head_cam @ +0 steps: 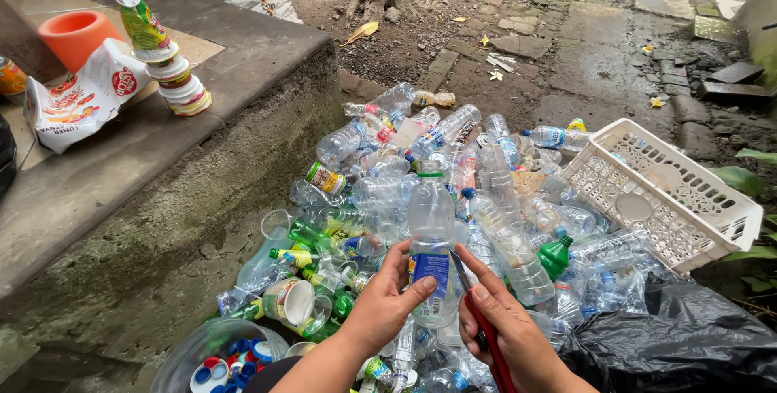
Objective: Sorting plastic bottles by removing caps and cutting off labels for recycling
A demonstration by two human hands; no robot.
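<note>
On the ledge at your far left stood one orange pot (pixel 74 35), one crumpled white food wrapper (pixel 77 95) and one leaning stack of cups (pixel 166 65) that sat near the ledge's edge, so a bump could have tipped it into the heap. Below it, one clear tub (pixel 194 352) held loose bottle caps (pixel 231 359), too many and too overlapped to count. Your left hand (pixel 380 304) was wrapped around the lower part of one clear plastic bottle (pixel 431 239), thumb across its blue label (pixel 430 276), holding it upright above the pile of empty bottles (pixel 486 191), which ran to dozens and could not be counted exactly. Your right hand (pixel 506 324) gripped one red-handled cutter (pixel 481 320), its blade touching the bottle just beside the label. The blade lay close to your left thumb and fingers, so I judged that a slip on the smooth, yielding plastic could have cut you, and a hard squeeze could have buckled the bottle under the edge. Further right sat one green bottle (pixel 555 255), one white lattice basket (pixel 672 191) tipped on its side, and one black plastic bag (pixel 680 344).
</note>
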